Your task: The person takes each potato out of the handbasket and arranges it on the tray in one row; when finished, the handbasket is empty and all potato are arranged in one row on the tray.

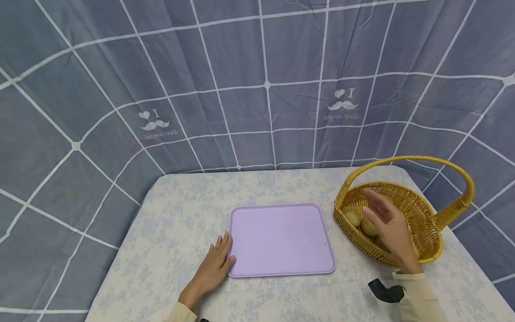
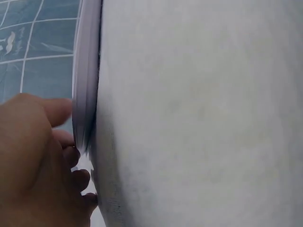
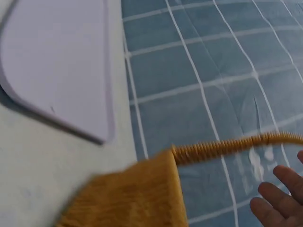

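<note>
A flat lilac tray (image 1: 281,241) with a low raised rim lies on the table, bare on top. My left hand (image 1: 215,264) rests at its left edge with fingers extended, and in the left wrist view the thumb (image 2: 59,111) is right at the rim. To the right stands a yellow wicker basket (image 1: 432,239) with a tall arched handle. Several round, yellow-brown, potato-like items (image 1: 352,218) lie inside it. Over the basket's opening hovers my right hand (image 1: 388,228), fingers apart from the thumb and holding nothing. It hides part of the contents.
The table (image 1: 181,210) wears a pale floral cloth. Behind it and at both sides hangs a grey-blue curtain (image 1: 249,112) with white grid lines. The basket's handle (image 1: 410,158) arches above its opening. A black strap (image 1: 386,291) is by the right sleeve.
</note>
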The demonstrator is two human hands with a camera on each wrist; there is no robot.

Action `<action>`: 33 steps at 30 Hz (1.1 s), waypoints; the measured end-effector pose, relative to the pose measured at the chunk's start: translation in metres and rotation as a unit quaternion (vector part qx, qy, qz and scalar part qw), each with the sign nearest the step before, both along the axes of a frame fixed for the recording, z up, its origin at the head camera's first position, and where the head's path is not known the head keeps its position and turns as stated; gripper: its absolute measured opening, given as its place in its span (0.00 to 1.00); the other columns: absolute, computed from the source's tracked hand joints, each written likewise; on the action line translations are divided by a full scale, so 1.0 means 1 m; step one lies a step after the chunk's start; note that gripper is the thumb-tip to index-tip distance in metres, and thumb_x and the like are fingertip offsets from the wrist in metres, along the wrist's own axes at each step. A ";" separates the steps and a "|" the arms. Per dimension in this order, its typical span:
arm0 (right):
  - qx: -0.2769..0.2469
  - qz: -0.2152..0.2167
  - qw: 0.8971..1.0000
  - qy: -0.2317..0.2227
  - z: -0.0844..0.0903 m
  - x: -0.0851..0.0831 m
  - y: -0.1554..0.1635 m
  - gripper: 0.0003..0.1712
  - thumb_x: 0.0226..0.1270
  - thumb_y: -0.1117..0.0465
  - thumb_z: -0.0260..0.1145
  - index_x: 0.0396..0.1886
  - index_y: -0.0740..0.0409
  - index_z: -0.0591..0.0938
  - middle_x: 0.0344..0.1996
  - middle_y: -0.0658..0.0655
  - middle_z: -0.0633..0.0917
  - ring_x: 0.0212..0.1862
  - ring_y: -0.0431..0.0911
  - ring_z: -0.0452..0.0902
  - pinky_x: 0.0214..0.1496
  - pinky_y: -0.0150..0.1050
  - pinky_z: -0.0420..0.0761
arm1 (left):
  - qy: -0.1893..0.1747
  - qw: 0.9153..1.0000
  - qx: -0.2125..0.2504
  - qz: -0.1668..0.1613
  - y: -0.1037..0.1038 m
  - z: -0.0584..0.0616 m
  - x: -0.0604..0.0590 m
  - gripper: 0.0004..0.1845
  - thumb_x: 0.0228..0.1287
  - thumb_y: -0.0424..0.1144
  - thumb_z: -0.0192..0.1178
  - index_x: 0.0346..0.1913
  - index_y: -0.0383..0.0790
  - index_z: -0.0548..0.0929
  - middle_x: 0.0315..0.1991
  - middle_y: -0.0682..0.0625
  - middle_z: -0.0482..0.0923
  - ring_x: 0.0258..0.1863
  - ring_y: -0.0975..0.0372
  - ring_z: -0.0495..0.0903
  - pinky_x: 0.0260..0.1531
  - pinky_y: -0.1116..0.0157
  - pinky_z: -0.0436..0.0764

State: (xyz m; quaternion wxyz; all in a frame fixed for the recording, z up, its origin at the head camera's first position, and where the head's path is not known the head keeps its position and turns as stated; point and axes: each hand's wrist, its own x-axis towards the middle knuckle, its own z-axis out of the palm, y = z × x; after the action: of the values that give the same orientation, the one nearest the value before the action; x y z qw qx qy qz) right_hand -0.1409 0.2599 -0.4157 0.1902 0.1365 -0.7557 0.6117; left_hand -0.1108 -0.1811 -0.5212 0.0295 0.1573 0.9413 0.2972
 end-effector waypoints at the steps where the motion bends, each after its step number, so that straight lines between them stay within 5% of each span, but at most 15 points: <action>1: -0.016 -0.011 1.000 -0.006 0.002 -0.003 0.006 0.27 0.59 0.75 0.56 0.60 0.67 0.66 0.58 0.59 0.71 0.58 0.39 0.67 0.56 0.25 0.67 | 0.000 1.000 -0.002 -0.001 0.000 0.000 0.001 0.30 0.68 0.47 0.42 0.68 0.39 0.49 0.69 0.47 0.41 0.68 0.53 0.39 0.64 0.50 0.40; 4: -0.018 -0.052 0.998 -0.016 -0.004 -0.021 0.033 0.27 0.59 0.70 0.58 0.60 0.63 0.67 0.58 0.57 0.71 0.58 0.39 0.67 0.53 0.23 0.68 | 0.007 1.000 -0.010 -0.001 -0.002 -0.002 0.001 0.29 0.68 0.44 0.42 0.68 0.38 0.49 0.69 0.47 0.41 0.68 0.53 0.40 0.64 0.50 0.40; 10: -0.016 -0.104 0.994 -0.021 -0.089 -0.090 0.123 0.29 0.58 0.63 0.62 0.61 0.52 0.68 0.59 0.52 0.71 0.58 0.41 0.67 0.49 0.19 0.69 | 0.013 1.000 -0.019 0.001 -0.003 -0.005 0.002 0.29 0.68 0.43 0.42 0.68 0.38 0.49 0.69 0.48 0.41 0.68 0.53 0.40 0.64 0.50 0.41; 13: 0.022 -0.157 0.985 -0.066 -0.109 -0.098 0.140 0.29 0.59 0.55 0.62 0.61 0.46 0.68 0.58 0.48 0.71 0.56 0.36 0.68 0.46 0.16 0.68 | 0.020 1.000 -0.021 -0.001 -0.003 -0.005 0.002 0.29 0.68 0.43 0.42 0.68 0.38 0.49 0.69 0.48 0.41 0.68 0.53 0.41 0.64 0.50 0.41; 18: 0.095 -0.192 0.964 -0.157 -0.083 -0.074 0.119 0.32 0.59 0.45 0.57 0.64 0.46 0.64 0.60 0.52 0.69 0.58 0.37 0.64 0.42 0.14 0.66 | 0.037 0.999 -0.034 -0.005 -0.003 -0.005 0.002 0.29 0.68 0.43 0.42 0.68 0.38 0.49 0.69 0.48 0.42 0.68 0.52 0.42 0.64 0.50 0.43; 25: 0.108 -0.174 0.960 -0.192 -0.044 -0.046 0.092 0.36 0.63 0.48 0.54 0.65 0.62 0.59 0.62 0.67 0.62 0.63 0.56 0.57 0.43 0.16 0.66 | 0.040 0.999 -0.033 -0.007 -0.003 -0.008 0.000 0.29 0.68 0.43 0.42 0.68 0.38 0.49 0.69 0.48 0.42 0.68 0.52 0.42 0.64 0.49 0.44; 29: 0.115 -0.151 0.953 -0.237 -0.045 -0.046 0.095 0.39 0.63 0.46 0.53 0.67 0.61 0.53 0.65 0.67 0.56 0.64 0.60 0.51 0.59 0.42 0.65 | 0.037 0.999 -0.031 -0.006 -0.004 -0.009 0.000 0.29 0.68 0.43 0.42 0.68 0.38 0.49 0.69 0.48 0.42 0.68 0.52 0.42 0.63 0.49 0.44; 31: 0.119 -0.125 0.951 -0.256 -0.047 -0.046 0.096 0.41 0.63 0.45 0.52 0.68 0.62 0.49 0.65 0.69 0.52 0.64 0.63 0.47 0.60 0.56 0.58 | 0.037 0.999 -0.029 -0.005 -0.004 -0.009 0.001 0.29 0.68 0.43 0.43 0.68 0.38 0.50 0.69 0.48 0.42 0.68 0.52 0.42 0.63 0.48 0.43; 33: 0.128 -0.102 0.951 -0.264 -0.048 -0.046 0.098 0.42 0.64 0.46 0.52 0.68 0.64 0.47 0.65 0.71 0.51 0.64 0.66 0.46 0.59 0.60 0.55 | 0.037 0.999 -0.028 -0.006 -0.004 -0.009 0.001 0.29 0.68 0.42 0.43 0.67 0.38 0.50 0.69 0.47 0.42 0.68 0.52 0.42 0.63 0.48 0.43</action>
State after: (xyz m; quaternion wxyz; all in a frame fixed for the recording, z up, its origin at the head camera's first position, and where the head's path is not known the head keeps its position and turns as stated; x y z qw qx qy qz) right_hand -0.1871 0.3576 -0.4638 0.0263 -0.0847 -0.8606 0.5016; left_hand -0.1099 -0.1849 -0.5301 0.0003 0.1727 0.9488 0.2646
